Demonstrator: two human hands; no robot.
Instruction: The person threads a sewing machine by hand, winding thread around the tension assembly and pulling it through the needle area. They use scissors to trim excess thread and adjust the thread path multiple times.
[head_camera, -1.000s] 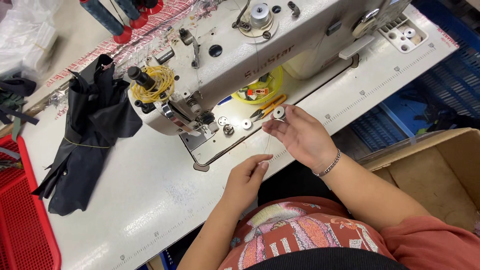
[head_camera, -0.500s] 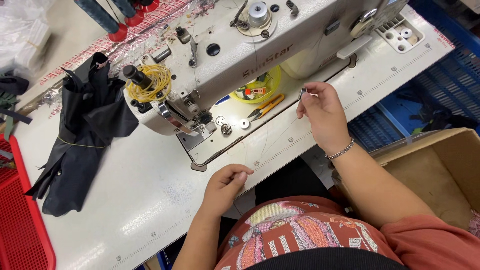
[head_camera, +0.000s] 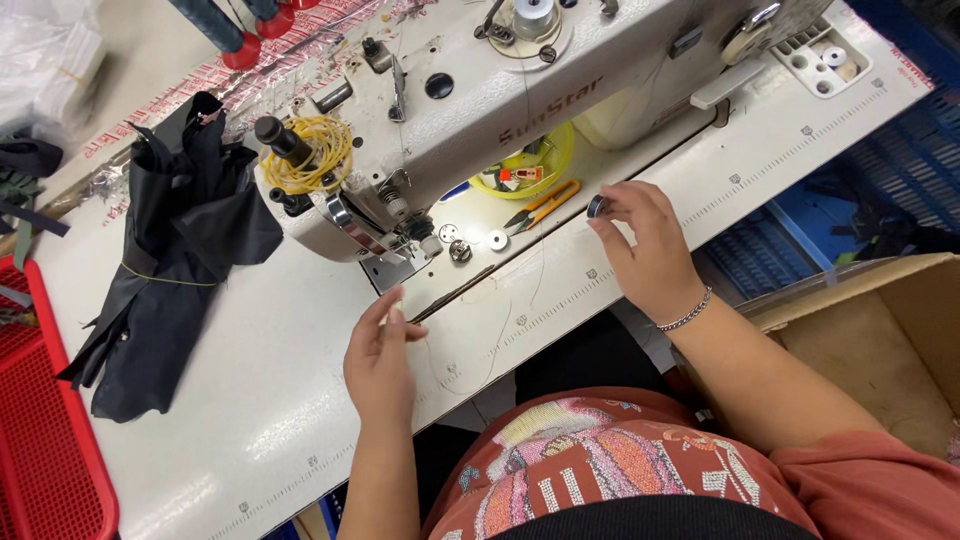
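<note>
Head view: your right hand (head_camera: 645, 250) pinches the bobbin (head_camera: 596, 207) at its fingertips, thread (head_camera: 520, 300) trailing left toward your loosely pinching left hand (head_camera: 380, 355).

Over on the left, a dark folded garment (head_camera: 165, 270) lies crumpled on the white surface (head_camera: 250, 400), right beside the red basket (head_camera: 45, 440) at the edge. Up by the sewing machine's (head_camera: 520, 110) near end, a coil of yellow cord (head_camera: 310, 155) sits looped round a knob. Behind the machine arm, a yellow bowl (head_camera: 530, 170) holds small bits, orange snips (head_camera: 535, 207) just in front. Far right, an open cardboard box (head_camera: 880, 340).
</note>
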